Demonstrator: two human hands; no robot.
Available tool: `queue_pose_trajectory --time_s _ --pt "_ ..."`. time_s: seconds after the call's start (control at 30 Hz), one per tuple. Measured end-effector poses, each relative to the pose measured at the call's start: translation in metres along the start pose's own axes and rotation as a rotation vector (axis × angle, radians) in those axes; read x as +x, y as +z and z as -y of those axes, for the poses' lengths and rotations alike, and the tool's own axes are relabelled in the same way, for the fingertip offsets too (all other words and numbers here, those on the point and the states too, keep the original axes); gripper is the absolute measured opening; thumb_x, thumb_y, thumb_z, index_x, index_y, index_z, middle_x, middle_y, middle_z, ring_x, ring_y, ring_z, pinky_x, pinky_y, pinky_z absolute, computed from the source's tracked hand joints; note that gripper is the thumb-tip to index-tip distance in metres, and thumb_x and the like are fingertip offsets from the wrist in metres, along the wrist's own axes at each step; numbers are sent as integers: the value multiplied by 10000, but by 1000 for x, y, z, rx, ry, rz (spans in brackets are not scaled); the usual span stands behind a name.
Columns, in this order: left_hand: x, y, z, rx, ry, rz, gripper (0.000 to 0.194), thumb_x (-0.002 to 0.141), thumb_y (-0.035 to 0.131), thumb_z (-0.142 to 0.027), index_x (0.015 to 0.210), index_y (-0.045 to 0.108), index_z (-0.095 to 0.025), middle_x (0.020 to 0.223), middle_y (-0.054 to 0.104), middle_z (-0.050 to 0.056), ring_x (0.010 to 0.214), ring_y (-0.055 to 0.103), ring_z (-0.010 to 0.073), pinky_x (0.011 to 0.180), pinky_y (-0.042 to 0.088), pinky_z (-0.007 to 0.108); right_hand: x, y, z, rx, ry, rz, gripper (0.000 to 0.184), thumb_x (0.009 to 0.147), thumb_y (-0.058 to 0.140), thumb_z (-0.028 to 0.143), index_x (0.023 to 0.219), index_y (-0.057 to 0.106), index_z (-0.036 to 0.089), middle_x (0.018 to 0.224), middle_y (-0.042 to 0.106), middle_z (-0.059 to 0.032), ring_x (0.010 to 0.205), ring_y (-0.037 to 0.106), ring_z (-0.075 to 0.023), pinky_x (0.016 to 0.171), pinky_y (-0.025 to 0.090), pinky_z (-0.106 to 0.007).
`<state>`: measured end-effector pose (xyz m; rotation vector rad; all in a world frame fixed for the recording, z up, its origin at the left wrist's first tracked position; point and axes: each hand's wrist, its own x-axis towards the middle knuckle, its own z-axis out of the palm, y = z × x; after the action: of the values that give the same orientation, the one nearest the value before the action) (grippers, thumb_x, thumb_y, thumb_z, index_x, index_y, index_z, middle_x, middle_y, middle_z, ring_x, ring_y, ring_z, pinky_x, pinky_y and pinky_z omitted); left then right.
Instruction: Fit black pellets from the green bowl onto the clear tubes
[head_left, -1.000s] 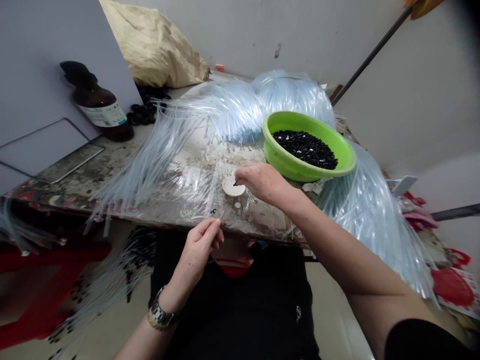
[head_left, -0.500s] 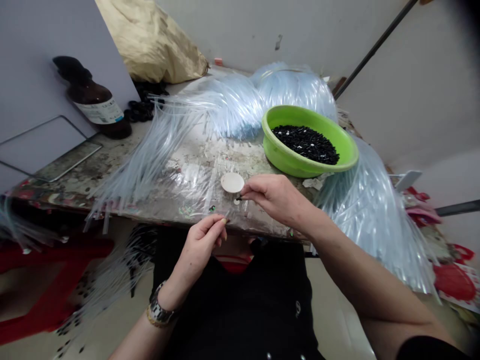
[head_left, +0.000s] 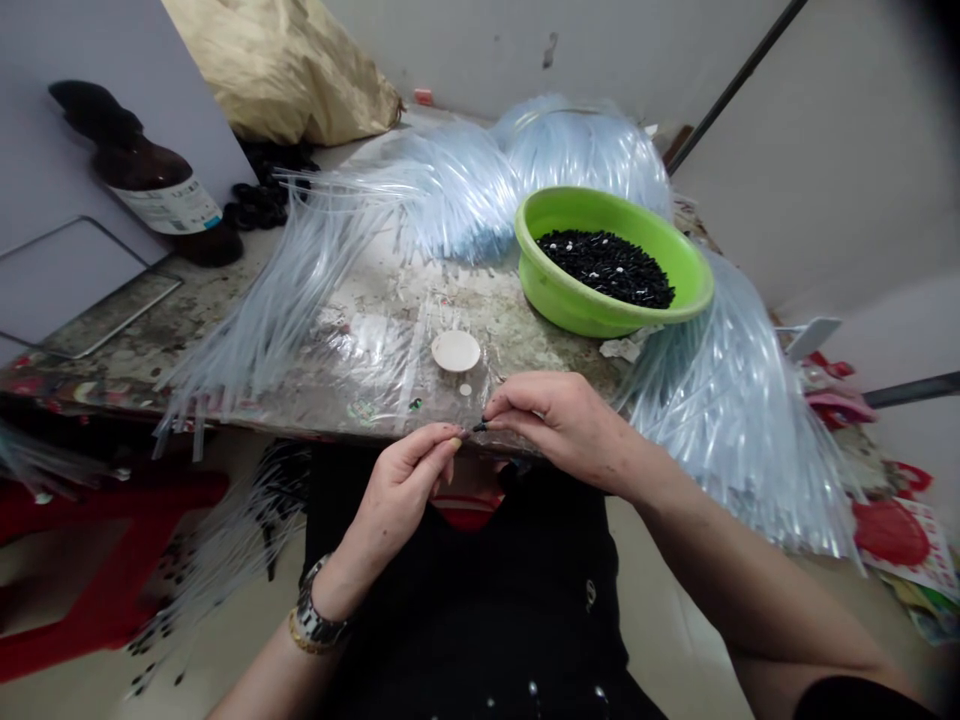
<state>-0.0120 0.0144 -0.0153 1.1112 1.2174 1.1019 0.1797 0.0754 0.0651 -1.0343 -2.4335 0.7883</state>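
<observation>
Two pinches nearly meeting by the table (head_left: 502, 310): right hand (head_left: 559, 425) on a small black piece (head_left: 480, 426), left hand (head_left: 409, 475) closed, contents too small to tell. Already black-ended, seemingly: strands (head_left: 214, 570) low at left. Unused so far, apparently: loose black pieces (head_left: 611, 272) in the green bowl (head_left: 559, 300), clear tubes (head_left: 739, 420) beside it. Just ahead, a white dish (head_left: 455, 351), easily bumped; farther, a brown bottle (head_left: 161, 190).

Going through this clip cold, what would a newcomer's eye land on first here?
Probably the bright green basin, right of centre on the worktable, heaped with small black pieces. Next come the shiny clear strands spread behind it, to its right and across the table's left side. At the near edge, the left hand and right hand meet fingertip to fingertip, the right pinching a tiny black piece.
</observation>
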Motion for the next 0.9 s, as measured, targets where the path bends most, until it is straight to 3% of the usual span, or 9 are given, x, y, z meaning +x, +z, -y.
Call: queue_pose_trajectory --time_s 0.5,0.9 --pt "-3 -2 4 99 40 36 199 872 600 -330 925 737 -196 621 568 -14 516 444 114 501 369 231 -1 2 2 -15 20 49 134 893 577 97 831 679 160 799 684 -17 771 614 -122 720 422 -213" --pt "-5 -4 0 272 194 66 165 899 578 -273 914 728 -205 726 665 18 626 569 153 630 461 258 -5 3 2 -49 3 83 150 896 559 98 817 669 161 803 680 -18 765 609 -124 715 419 -215"
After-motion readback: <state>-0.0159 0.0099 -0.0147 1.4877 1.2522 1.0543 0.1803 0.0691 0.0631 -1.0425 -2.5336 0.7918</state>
